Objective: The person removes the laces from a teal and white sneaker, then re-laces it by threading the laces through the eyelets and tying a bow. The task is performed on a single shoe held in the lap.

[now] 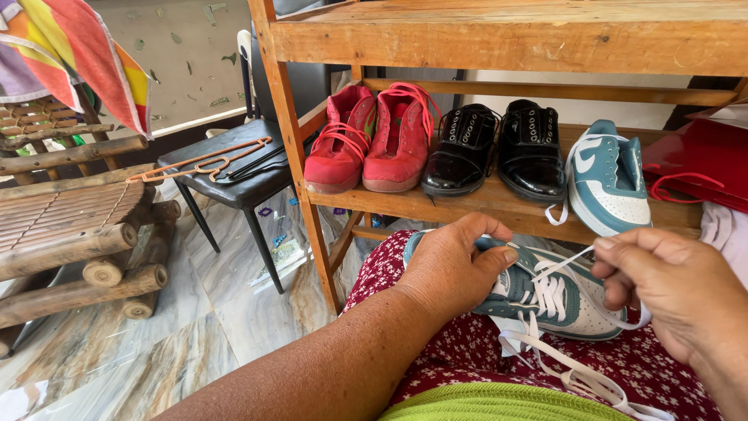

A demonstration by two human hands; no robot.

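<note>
We see a teal and white sneaker (545, 300) resting on a lap covered in dark red floral cloth (475, 343), near us and just in front of a wooden shoe rack (499, 204). Our left hand (452, 269) lies over the left end of the shoe, fingers curled around it and thumb pressed on its upper edge, so that end is hidden under the palm. Our right hand (670, 292) sits just to the right of the shoe, thumb and forefinger pinching a flat white lace (562, 263) that runs taut from the eyelets up to the fingertips. The shoe lies between the two hands, its long axis running left to right and tilting slightly toward us on the right; which end is the toe we cannot tell for sure, since one end is covered. Its upper is teal with white panels and a white sole edge, and white lacing crosses the middle. Loose lace trails down over the lap toward a green knitted edge (499, 405). On the rack's shelf, farther away, stand a matching teal sneaker (608, 179), a pair of glossy black shoes (499, 148) and a pair of red shoes (370, 140). To the left stands a black chair (234, 183).
</note>
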